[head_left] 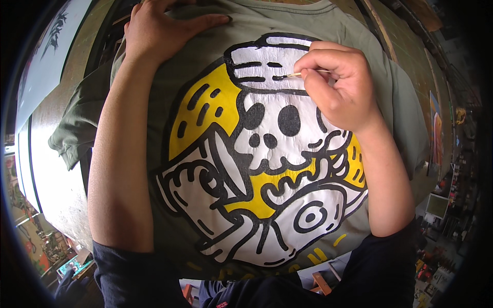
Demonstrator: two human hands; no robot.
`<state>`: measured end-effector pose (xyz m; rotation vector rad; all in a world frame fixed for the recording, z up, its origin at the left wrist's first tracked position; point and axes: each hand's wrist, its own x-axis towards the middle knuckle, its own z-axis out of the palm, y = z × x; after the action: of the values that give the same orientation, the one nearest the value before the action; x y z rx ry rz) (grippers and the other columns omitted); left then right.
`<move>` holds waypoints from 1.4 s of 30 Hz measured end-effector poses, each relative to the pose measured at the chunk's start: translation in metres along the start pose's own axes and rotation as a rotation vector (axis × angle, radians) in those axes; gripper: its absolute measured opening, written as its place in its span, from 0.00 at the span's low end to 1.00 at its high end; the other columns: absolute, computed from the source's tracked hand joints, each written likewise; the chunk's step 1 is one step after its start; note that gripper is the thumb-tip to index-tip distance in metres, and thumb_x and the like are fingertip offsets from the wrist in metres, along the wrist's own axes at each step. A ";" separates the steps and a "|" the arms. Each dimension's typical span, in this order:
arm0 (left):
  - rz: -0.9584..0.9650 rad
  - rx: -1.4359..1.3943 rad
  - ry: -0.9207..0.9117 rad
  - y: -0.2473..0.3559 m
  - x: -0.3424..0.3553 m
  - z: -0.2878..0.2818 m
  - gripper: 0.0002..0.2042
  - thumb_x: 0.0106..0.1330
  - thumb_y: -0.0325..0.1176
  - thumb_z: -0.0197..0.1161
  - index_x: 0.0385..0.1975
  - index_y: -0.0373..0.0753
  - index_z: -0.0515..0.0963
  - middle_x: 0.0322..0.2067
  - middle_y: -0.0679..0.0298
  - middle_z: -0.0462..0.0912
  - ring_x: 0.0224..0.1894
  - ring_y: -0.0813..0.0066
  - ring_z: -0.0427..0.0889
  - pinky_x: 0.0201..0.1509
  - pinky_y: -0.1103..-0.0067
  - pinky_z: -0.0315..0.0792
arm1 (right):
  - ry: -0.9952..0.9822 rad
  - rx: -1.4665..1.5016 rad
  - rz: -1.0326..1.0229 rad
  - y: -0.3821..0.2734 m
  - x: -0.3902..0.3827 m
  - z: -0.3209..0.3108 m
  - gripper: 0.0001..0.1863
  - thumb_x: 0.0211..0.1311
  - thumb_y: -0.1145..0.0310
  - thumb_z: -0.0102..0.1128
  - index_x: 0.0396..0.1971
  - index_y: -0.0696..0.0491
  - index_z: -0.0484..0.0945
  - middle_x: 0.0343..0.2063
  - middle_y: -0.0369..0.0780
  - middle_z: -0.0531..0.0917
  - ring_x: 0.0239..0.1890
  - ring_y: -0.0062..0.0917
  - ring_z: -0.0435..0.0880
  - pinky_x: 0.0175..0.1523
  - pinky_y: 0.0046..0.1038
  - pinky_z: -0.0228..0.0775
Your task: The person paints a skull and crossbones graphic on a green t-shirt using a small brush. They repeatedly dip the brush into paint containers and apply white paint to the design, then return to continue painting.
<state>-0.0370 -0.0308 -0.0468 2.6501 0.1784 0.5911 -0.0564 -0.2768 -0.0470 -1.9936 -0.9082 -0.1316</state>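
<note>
Here's the right hand (341, 82), fingers pinched on a thin paintbrush (294, 75), its dark tip right at a short black dash (276, 78) on the white hat (287, 55) of the painted skull (275, 151)! Well apart from it, the left hand (159, 30) spreads open on the upper left of the olive T-shirt (382, 61), which lies under both hands

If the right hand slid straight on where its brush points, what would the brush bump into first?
Going left, the brush would probably reach the next black dash on the white hat first, though depth is unclear.
</note>
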 end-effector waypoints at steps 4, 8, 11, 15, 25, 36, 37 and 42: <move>0.023 -0.003 0.012 -0.001 0.000 0.001 0.26 0.37 0.53 0.76 0.34 0.42 0.81 0.43 0.58 0.76 0.53 0.61 0.70 0.58 0.68 0.64 | 0.015 -0.003 -0.014 0.001 0.000 0.000 0.04 0.46 0.79 0.54 0.20 0.62 0.77 0.18 0.40 0.80 0.22 0.22 0.80 0.29 0.19 0.74; 0.006 0.007 0.011 0.003 -0.001 -0.002 0.26 0.37 0.52 0.76 0.34 0.42 0.81 0.43 0.58 0.77 0.52 0.61 0.71 0.58 0.68 0.64 | -0.004 -0.002 -0.020 0.001 0.001 0.000 0.04 0.46 0.79 0.54 0.19 0.62 0.77 0.18 0.40 0.80 0.22 0.22 0.80 0.28 0.19 0.73; 0.032 -0.012 0.024 -0.001 0.000 0.001 0.26 0.38 0.52 0.76 0.33 0.42 0.81 0.43 0.58 0.77 0.52 0.61 0.71 0.58 0.68 0.64 | -0.007 -0.002 -0.015 -0.001 0.001 -0.001 0.04 0.46 0.79 0.54 0.19 0.62 0.77 0.18 0.40 0.80 0.21 0.21 0.80 0.28 0.19 0.73; 0.034 -0.009 0.025 -0.001 0.000 0.001 0.25 0.38 0.52 0.76 0.34 0.42 0.81 0.43 0.58 0.77 0.52 0.61 0.71 0.58 0.68 0.64 | 0.003 -0.022 -0.035 0.002 0.001 -0.001 0.04 0.46 0.79 0.55 0.18 0.62 0.77 0.17 0.40 0.79 0.21 0.21 0.79 0.27 0.20 0.72; 0.016 0.022 0.008 -0.002 0.001 0.001 0.26 0.38 0.52 0.76 0.34 0.42 0.80 0.43 0.58 0.77 0.53 0.61 0.71 0.59 0.68 0.64 | 0.036 0.047 -0.004 0.002 0.000 -0.002 0.03 0.46 0.79 0.54 0.18 0.62 0.77 0.17 0.39 0.79 0.20 0.20 0.78 0.26 0.19 0.71; 0.023 -0.008 -0.014 0.006 0.000 -0.006 0.26 0.38 0.52 0.76 0.34 0.41 0.80 0.43 0.59 0.77 0.52 0.61 0.71 0.58 0.69 0.64 | 0.056 0.004 0.003 0.001 0.000 0.000 0.04 0.45 0.78 0.55 0.17 0.62 0.76 0.16 0.39 0.78 0.19 0.20 0.77 0.25 0.18 0.69; 0.017 -0.014 -0.012 0.006 -0.001 -0.006 0.26 0.38 0.52 0.76 0.34 0.41 0.80 0.43 0.58 0.77 0.52 0.61 0.71 0.58 0.69 0.64 | 0.045 -0.002 -0.002 0.001 0.000 -0.001 0.04 0.45 0.79 0.55 0.17 0.62 0.76 0.16 0.39 0.78 0.19 0.20 0.77 0.25 0.18 0.69; 0.054 -0.023 0.013 -0.005 0.001 0.001 0.27 0.38 0.52 0.76 0.35 0.41 0.80 0.43 0.58 0.77 0.52 0.61 0.71 0.58 0.68 0.64 | 0.033 -0.008 0.020 0.000 0.000 -0.003 0.04 0.45 0.79 0.54 0.16 0.62 0.75 0.16 0.39 0.78 0.19 0.20 0.77 0.25 0.18 0.69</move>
<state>-0.0358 -0.0266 -0.0489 2.6363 0.1035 0.6239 -0.0554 -0.2787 -0.0453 -2.0019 -0.8683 -0.1568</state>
